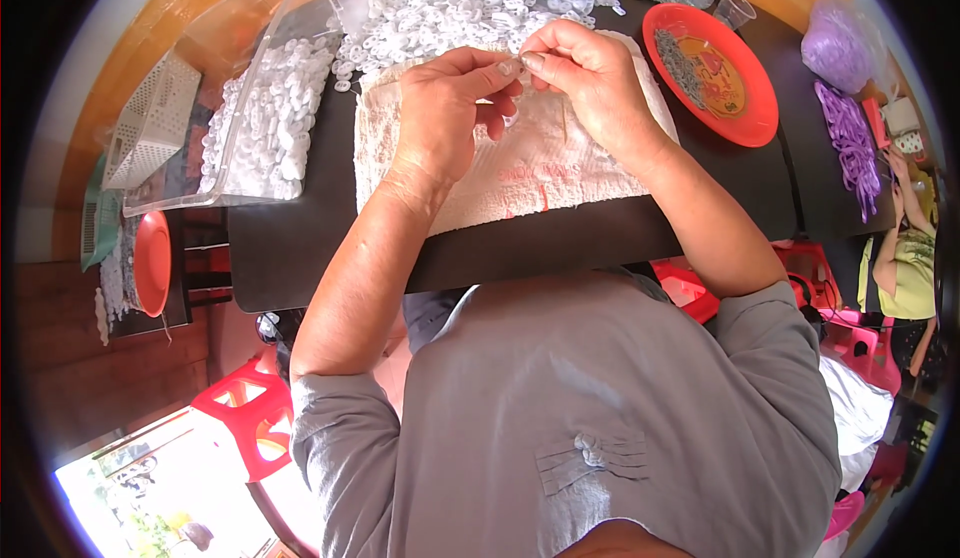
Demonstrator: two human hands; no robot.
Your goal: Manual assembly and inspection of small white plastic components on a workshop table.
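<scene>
My left hand [445, 108] and my right hand [590, 78] meet over a cream towel [560, 173] with faded red print, spread on the black table. Their thumbs and forefingers are pinched together, fingertips almost touching. A small white plastic piece [511, 118] shows by the curled fingers of my left hand, which seem to hold it. Whatever sits in the right hand's pinch is too small and too covered to name. Just beyond the hands lies a large heap of small white plastic pieces [450, 3], some ring-shaped.
On the left a clear plastic bin [225, 198] holds more white pieces. A red plate [755, 108] with small grey metal parts stands at right, near a clear cup [735, 8] and purple cords [848, 148]. Another person [905, 268] sits at far right. A red stool [245, 408] stands lower left.
</scene>
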